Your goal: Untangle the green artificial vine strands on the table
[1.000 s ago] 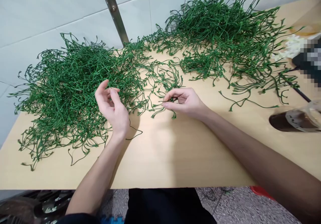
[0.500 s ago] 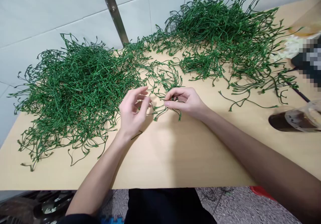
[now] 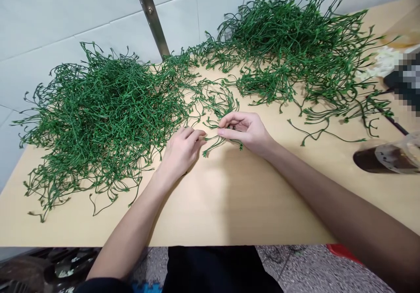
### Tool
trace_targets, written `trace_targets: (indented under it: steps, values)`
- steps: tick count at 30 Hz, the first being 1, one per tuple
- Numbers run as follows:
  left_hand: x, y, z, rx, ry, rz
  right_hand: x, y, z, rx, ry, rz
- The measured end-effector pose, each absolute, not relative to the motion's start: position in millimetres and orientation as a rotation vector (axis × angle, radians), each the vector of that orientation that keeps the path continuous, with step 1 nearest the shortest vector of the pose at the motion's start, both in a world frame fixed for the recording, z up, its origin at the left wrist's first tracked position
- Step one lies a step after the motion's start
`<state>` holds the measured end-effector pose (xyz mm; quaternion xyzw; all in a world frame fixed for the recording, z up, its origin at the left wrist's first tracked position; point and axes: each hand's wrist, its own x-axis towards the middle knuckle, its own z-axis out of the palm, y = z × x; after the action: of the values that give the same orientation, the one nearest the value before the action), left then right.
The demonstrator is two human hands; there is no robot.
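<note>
Thin green plastic stems (image 3: 215, 142) with small forked tips lie at the middle of the table, between my hands. My right hand (image 3: 247, 131) pinches some of them between thumb and forefinger; their ends stick out below the palm and toward the left. My left hand (image 3: 185, 150) rests low over the table, palm down, its fingers curled together close to the stem tips. Whatever its fingertips hold is hidden. A big tangled heap of green stems (image 3: 108, 104) spreads just left of my left hand. Behind my right hand lies a second heap (image 3: 278, 34).
A plastic cup with a dark drink (image 3: 377, 158) lies at the right. Past it are a partly blurred dark object (image 3: 395, 80) and small white pieces (image 3: 380, 63). A metal post (image 3: 151, 15) stands against the tiled wall (image 3: 98, 4). The table's front edge (image 3: 203, 245) is near my body.
My left hand has turned palm down and moved slightly right, its fingers closing from a spread pose. My right hand keeps its pinch, almost in place.
</note>
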<state>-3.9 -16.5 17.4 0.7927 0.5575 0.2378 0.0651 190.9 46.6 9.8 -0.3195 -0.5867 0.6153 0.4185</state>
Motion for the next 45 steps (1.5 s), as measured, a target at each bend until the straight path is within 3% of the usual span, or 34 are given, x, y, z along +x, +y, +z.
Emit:
trace_targets:
  steps: [4,7,11,15,28,45]
  values:
    - [-7,-14,15,2.301,1.826,0.995,190,47,6,-0.779,-1.465,1.533]
    - [0,-16,21,1.972,1.666,1.224,189,48,4,-0.780,-1.483,1.535]
    - [13,-21,25,1.512,1.307,1.164,189,48,3,-0.754,-1.495,1.579]
    - [16,-21,24,1.308,1.248,1.138,189,48,3,-0.741,-1.512,1.573]
    - [10,-18,22,1.448,1.445,1.319,192,48,5,-0.791,-1.587,1.510]
    - [10,-18,25,1.389,1.374,1.288,188,47,3,-0.814,-1.580,1.448]
